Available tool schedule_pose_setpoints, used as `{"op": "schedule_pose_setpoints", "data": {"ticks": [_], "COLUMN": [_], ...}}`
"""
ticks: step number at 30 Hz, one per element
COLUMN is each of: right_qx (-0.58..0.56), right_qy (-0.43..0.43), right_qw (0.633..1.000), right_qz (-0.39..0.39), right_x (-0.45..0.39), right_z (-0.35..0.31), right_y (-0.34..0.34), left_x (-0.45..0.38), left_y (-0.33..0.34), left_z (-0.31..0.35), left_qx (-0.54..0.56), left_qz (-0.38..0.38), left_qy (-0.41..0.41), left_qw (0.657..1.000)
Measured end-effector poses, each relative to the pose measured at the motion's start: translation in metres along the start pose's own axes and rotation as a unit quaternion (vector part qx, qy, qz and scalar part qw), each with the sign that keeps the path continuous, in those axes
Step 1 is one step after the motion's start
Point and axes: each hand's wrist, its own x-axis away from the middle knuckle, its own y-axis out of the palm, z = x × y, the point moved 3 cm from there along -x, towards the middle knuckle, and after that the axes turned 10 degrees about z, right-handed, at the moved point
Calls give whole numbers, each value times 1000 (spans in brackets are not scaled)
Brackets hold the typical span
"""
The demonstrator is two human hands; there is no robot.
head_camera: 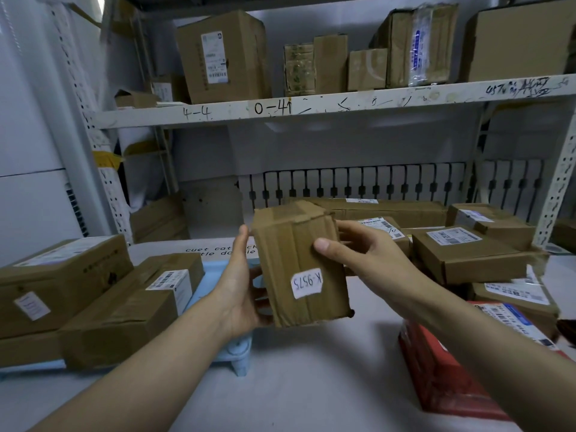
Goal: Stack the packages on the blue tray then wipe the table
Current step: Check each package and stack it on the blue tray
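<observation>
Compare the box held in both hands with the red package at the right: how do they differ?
The held box is plain brown cardboard, lifted off the table between the left hand and right hand; the red package lies flat on the table. The held box bears a handwritten tag; the red package bears a printed label. Both are taped.

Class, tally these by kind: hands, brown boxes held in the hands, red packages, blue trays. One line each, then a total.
Hands: 2 (left hand, right hand)
Brown box held in the hands: 1
Red package: 1
Blue tray: 1
Total: 5
</observation>
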Motion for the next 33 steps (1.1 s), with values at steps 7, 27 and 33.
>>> {"op": "schedule_pose_setpoints", "data": {"ticks": [7,27,33], "right_qx": [-28,-80,-117], "right_qy": [51,120,174], "right_qw": [997,983,970], "right_qz": [54,117,123], "right_x": [-5,-5,-7], "right_z": [4,9,17], "right_y": [-3,-10,-12], "left_x": [7,1,2], "left_y": [4,6,7], "left_z": [2,1,-9], "left_qx": [11,75,-9], "left_qz": [4,39,22], "left_qy": [10,69,30], "left_qw": [1000,994,999]}}
